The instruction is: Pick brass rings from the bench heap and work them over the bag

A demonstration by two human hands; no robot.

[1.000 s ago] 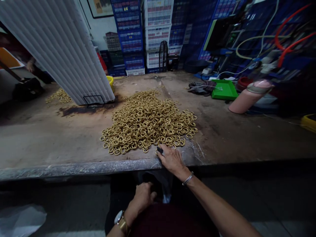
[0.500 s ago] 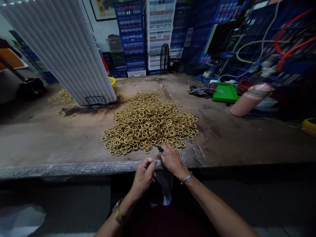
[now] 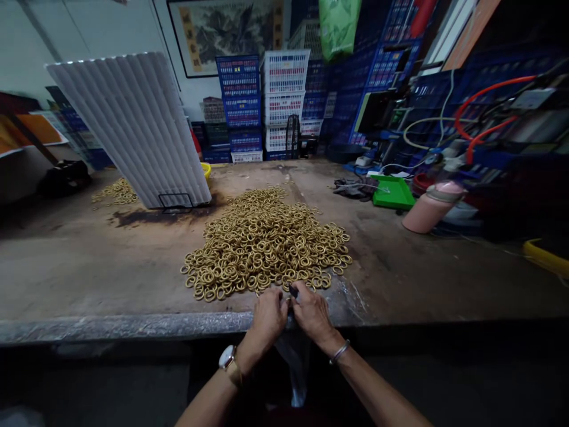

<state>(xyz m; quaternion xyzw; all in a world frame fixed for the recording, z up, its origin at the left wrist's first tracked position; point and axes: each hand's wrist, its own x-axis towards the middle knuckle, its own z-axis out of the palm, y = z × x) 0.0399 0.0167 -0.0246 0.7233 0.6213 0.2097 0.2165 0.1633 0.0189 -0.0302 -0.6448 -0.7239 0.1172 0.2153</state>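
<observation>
My left hand [image 3: 269, 315] is closed at the front edge of the table, its thumb and fingers pinched at a small gold-coloured ring [image 3: 288, 301]. Facing it, my right hand [image 3: 311, 311] is also closed at this ring, fingertips almost touching the left ones. A small black piece [image 3: 293, 290] shows at the right fingertips; whether it is worn or held I cannot tell. Just beyond both hands lies a large heap of gold-coloured rings [image 3: 267, 243]. Below the hands hangs a clear plastic bag [image 3: 297, 370].
A ribbed white panel [image 3: 133, 130] leans in a black wire stand [image 3: 175, 201] at left, a smaller ring pile [image 3: 116, 191] behind it. To the right are a green tray [image 3: 392, 193] and a pink bottle [image 3: 429, 210]. Stacked crates [image 3: 284, 107] stand at the back.
My left hand has come up and right to meet my right hand, and the ring is now between them. The view has tilted up, showing more of the wall.
</observation>
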